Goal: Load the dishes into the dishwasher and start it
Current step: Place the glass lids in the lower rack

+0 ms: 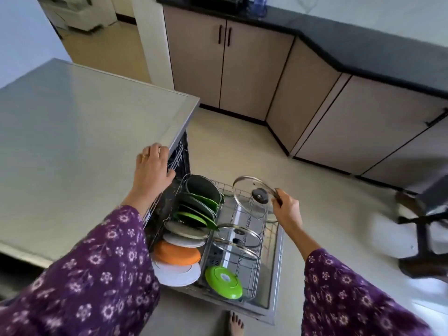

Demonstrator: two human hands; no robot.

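A grey steel worktop (pixel 84 141) fills the left of the view, and below its front edge stands the open dishwasher (pixel 277 275), door down and lower rack (pixel 255 278) pulled out over it. The rack's left row holds a dark pot (pixel 201 187) at the far end, then green plates (pixel 194 214), white ones, an orange plate (pixel 177 254) and a large white plate (pixel 179 272) nearest the person. In the right row two glass lids (pixel 240 235) stand on edge, with a green plate (pixel 224 281) at the near corner. A third glass lid (pixel 253 200) is tilted in the air above the rack's far right part, its rim pinched between thumb and fingers of the right hand (pixel 287 209), which is just right of it. The left hand (pixel 152 166) rests on the worktop's edge, well apart from that lid, with fingers bent over the edge.
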